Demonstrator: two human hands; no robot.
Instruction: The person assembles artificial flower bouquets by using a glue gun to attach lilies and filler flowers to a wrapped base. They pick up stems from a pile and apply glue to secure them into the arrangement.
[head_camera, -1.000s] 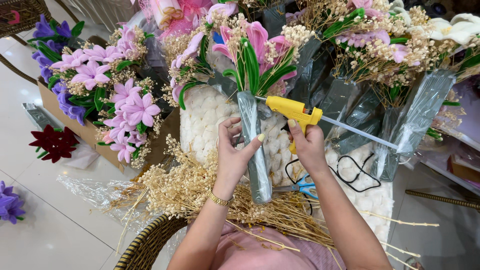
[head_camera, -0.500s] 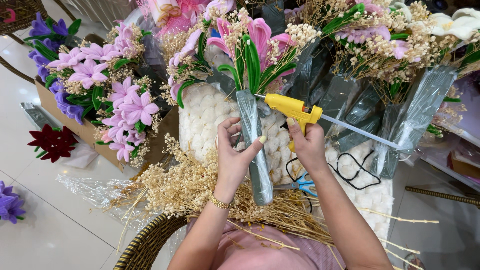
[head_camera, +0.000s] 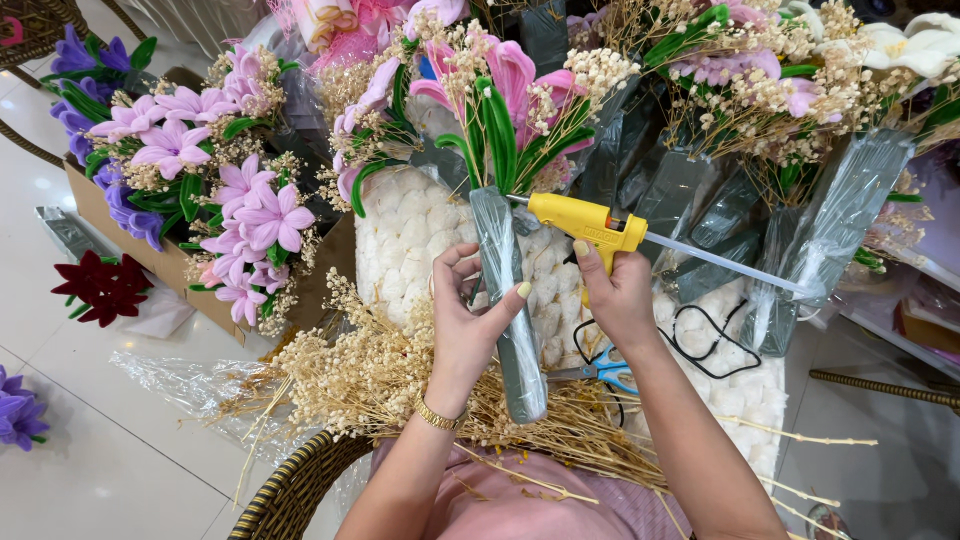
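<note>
My left hand (head_camera: 462, 318) grips the clear-wrapped green stem (head_camera: 510, 310) of a small bouquet of pink flowers and green leaves (head_camera: 497, 100), holding it upright. My right hand (head_camera: 617, 290) holds a yellow glue gun (head_camera: 586, 220) by its handle, a finger on the trigger. The gun's nozzle touches the wrapped stem near its top, and a clear glue stick (head_camera: 725, 262) juts out of its back to the right. Both hands work above a pile of dried beige sprigs (head_camera: 380, 375) in my lap.
Finished wrapped bouquets (head_camera: 760, 120) stand behind. A cardboard box (head_camera: 150, 260) of pink and purple flowers sits at left. White cotton-ball filler (head_camera: 410, 230), blue-handled scissors (head_camera: 610, 370), a black cord (head_camera: 700, 330), a dark red flower (head_camera: 100, 285) and a wicker chair rim (head_camera: 290, 490) are nearby.
The glue gun's nozzle has stayed at the top of the wrapped stem. My left hand has shifted its fingers slightly on the stem.
</note>
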